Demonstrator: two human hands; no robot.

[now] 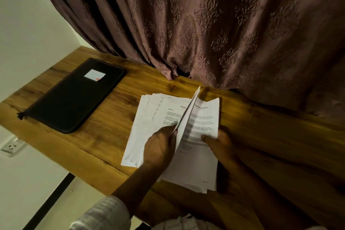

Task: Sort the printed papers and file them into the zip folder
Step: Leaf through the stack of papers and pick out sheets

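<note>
bare desk (115, 117) between zip folder (74, 97) and papers (149, 117), curtain (205, 33) hemming far edge

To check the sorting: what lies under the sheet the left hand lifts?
Under the lifted sheet: a printed page, held by the right hand, atop more sheets; their print is covered.

Table (104, 136): wooden, with warm brown grain.
Curtain (224, 24): dull purple-brown with an embossed pattern; it hung in folds, its hem touching the table's far edge.
Wall (22, 24): pale, at left.
Socket (12, 147): white, on the wall below the table.

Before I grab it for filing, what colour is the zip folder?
Black zip folder, white label; head view.
</note>
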